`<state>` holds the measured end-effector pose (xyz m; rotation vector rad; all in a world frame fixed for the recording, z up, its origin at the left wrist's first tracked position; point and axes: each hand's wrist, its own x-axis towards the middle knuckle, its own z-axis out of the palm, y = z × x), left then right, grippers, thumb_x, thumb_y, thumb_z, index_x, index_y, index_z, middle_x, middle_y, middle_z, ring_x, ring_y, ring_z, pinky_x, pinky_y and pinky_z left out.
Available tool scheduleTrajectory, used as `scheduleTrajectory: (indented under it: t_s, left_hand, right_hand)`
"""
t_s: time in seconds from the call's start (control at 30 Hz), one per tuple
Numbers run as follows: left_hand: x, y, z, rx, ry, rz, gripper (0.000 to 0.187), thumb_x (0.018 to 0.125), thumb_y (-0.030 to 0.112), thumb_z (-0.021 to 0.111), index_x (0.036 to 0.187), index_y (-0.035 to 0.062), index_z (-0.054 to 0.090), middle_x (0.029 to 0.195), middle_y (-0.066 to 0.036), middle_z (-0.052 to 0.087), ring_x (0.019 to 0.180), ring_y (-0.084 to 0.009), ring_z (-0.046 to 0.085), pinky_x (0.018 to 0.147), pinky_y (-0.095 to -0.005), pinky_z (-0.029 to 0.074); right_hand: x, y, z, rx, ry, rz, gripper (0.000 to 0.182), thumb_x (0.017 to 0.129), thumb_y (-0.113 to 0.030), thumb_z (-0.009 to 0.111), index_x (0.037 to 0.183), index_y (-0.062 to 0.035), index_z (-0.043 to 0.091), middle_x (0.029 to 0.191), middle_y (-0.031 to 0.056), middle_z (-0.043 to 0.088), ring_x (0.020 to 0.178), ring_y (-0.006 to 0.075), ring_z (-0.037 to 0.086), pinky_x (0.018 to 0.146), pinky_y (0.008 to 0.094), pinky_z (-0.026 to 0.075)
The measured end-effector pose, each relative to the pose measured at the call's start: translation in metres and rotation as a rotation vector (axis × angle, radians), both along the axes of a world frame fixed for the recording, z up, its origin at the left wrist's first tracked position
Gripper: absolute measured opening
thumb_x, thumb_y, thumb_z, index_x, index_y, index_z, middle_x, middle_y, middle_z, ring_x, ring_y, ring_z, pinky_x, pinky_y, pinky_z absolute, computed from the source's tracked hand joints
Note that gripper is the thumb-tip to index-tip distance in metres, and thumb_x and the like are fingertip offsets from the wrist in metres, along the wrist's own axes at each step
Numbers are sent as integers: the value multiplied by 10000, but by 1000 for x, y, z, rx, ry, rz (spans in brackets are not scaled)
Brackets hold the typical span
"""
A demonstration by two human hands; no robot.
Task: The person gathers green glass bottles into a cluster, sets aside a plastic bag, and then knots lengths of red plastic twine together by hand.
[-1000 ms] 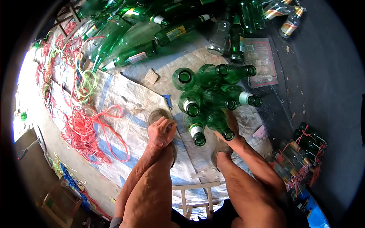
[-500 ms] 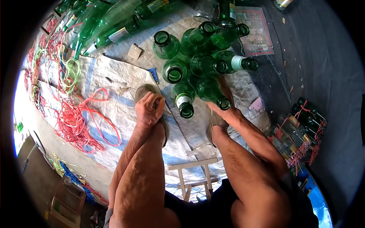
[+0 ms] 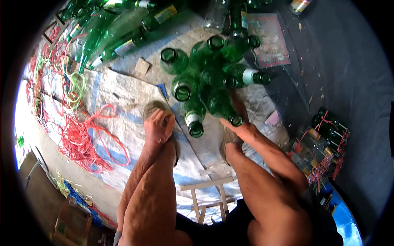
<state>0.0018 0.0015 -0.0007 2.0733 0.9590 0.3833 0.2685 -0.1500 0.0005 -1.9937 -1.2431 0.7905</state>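
Observation:
A cluster of several green glass bottles (image 3: 213, 78) stands upright between and beyond my feet, necks toward me. My right hand (image 3: 240, 125) reaches low beside the nearest bottles at the cluster's right; its fingers are partly hidden behind the glass, so its hold cannot be made out. My left hand (image 3: 159, 126) is above my left shoe (image 3: 152, 108), left of the cluster and apart from it. Its fingers are curled closed, and whatever they may hold is hidden.
Loose red strapping (image 3: 80, 141) lies on the woven sheet (image 3: 143, 90) at left. More green bottles (image 3: 102, 30) lie at the upper left. Tied bottles (image 3: 324, 135) are at right. A wooden stool frame (image 3: 207, 183) is between my legs.
The bottle cluster sits slightly further left and lower at its near end in view. My left hand has shifted slightly down and left and stays curled. The whole scene has shifted a little.

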Motion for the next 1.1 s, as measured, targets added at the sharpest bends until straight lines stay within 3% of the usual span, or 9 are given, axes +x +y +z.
scheduleTrajectory:
  t_s: [0.23, 0.43, 0.57, 0.63, 0.77, 0.83, 0.9, 1.03, 1.1]
  left_hand:
    - [1, 1, 0, 31, 15, 1, 95, 853, 103, 790, 916, 79, 723, 766, -76, 634, 645, -283, 663, 594, -378, 526]
    - [0, 2, 2, -1, 19, 0, 76, 856, 75, 758, 921, 73, 718, 799, -84, 653, 676, -280, 674, 624, -362, 533]
    - [1, 3, 2, 32, 11, -1, 93, 840, 109, 790, 907, 90, 728, 765, -70, 646, 657, -285, 675, 602, -383, 536]
    - [0, 4, 1, 31, 9, -3, 97, 835, 105, 792, 906, 89, 728, 757, -69, 643, 655, -283, 674, 597, -382, 534]
    - [0, 5, 0, 36, -9, -8, 111, 820, 92, 799, 904, 90, 726, 749, -69, 638, 651, -283, 673, 593, -384, 531]
    - [0, 6, 1, 24, -12, -5, 114, 816, 89, 800, 902, 94, 724, 745, -69, 635, 651, -286, 673, 593, -388, 530]
    - [0, 6, 3, 27, -5, -8, 114, 815, 89, 799, 900, 95, 723, 742, -68, 632, 650, -288, 672, 591, -390, 528]
    - [2, 8, 4, 36, -1, -13, 117, 806, 89, 799, 889, 101, 717, 734, -63, 623, 640, -282, 666, 579, -388, 521]
    - [1, 10, 5, 45, 3, -24, 130, 801, 83, 798, 894, 105, 710, 735, -58, 625, 637, -277, 663, 577, -384, 521]
  right_hand:
    - [4, 6, 3, 18, 41, 3, 597, 879, -208, 792, 1407, -65, 555, 1302, 245, 639, 1191, 459, 632, 1001, 503, 535]
    - [12, 5, -11, -97, 321, -40, 541, 889, -131, 755, 1395, -68, 575, 1269, 241, 653, 1189, 459, 636, 1012, 501, 530]
    - [16, -1, -5, -42, 177, -12, 514, 891, -58, 723, 1386, -74, 587, 1272, 234, 645, 1164, 429, 655, 955, 485, 550]
    - [27, -14, -5, -86, 257, -23, 426, 900, -23, 703, 1320, -63, 638, 1200, 214, 678, 1094, 414, 685, 887, 454, 568]
    - [74, -31, 10, -144, 246, -75, 222, 930, 16, 666, 1134, -49, 726, 991, 144, 741, 884, 310, 743, 741, 367, 580]
    - [106, -19, 18, 80, -115, -102, 114, 967, -13, 655, 1046, -32, 735, 863, 80, 750, 764, 182, 721, 688, 334, 564]
    - [140, -5, 27, 41, -74, -236, 92, 994, -60, 655, 1035, -10, 720, 848, 57, 741, 723, 98, 677, 644, 302, 550]
    - [187, 60, 63, 4, 214, -284, 180, 1010, -160, 686, 1065, 7, 725, 821, 39, 714, 683, 90, 671, 598, 250, 545]
    - [202, 101, 67, -70, 335, -287, 313, 1030, -254, 695, 1201, 9, 695, 967, 87, 739, 772, 119, 692, 659, 280, 581]
